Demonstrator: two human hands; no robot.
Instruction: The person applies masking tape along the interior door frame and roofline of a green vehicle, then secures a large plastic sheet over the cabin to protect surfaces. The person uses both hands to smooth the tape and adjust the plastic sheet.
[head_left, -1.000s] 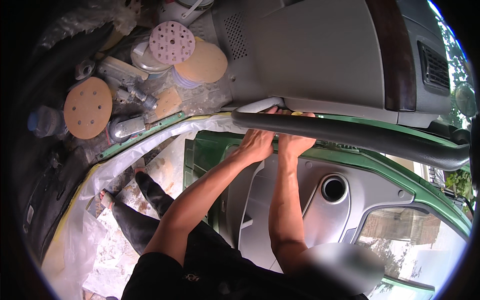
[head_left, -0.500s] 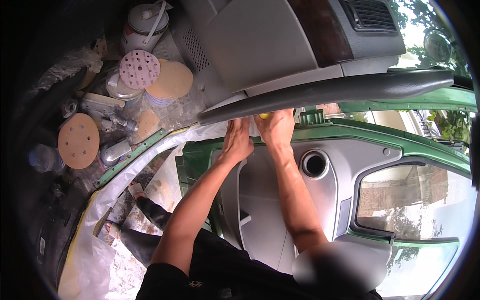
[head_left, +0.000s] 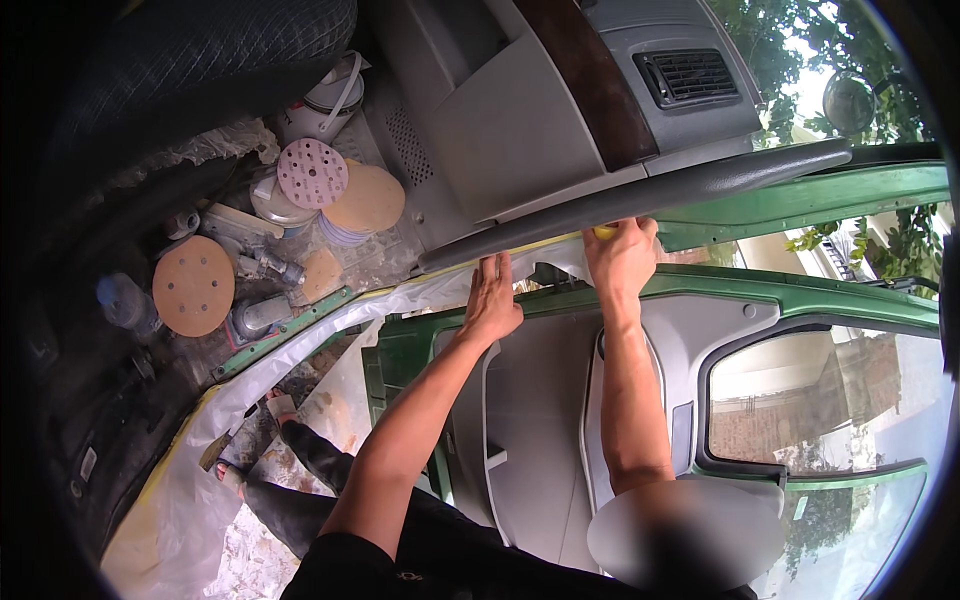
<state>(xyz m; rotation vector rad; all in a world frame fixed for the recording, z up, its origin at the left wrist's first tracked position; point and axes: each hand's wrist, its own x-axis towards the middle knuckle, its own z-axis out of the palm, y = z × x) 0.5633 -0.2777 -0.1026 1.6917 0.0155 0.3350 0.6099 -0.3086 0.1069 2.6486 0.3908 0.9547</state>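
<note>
My left hand (head_left: 491, 305) is open, its stretched fingers lying flat on the yellow-edged masking film (head_left: 430, 290) along the vehicle's door opening. To its right, my right hand (head_left: 621, 258) is closed round a roll of yellow masking tape (head_left: 605, 232), of which only a small part shows between the fingers. The film's yellow tape edge runs just under the long dark grey grab handle (head_left: 640, 202). From there the whitish plastic hangs down and curves along the sill to the lower left.
The open green door (head_left: 540, 400) with grey lining stands close beside my forearms. Inside on the floor lie sanding discs (head_left: 194, 287), a white bucket (head_left: 325, 105), a power tool (head_left: 270, 265) and a bottle (head_left: 125, 300). A dark seat (head_left: 230, 70) is at upper left.
My right hand has moved right along the door opening with the tape roll, widening the gap to my left hand. A longer yellow-edged stretch now shows between them. The view has shifted.
</note>
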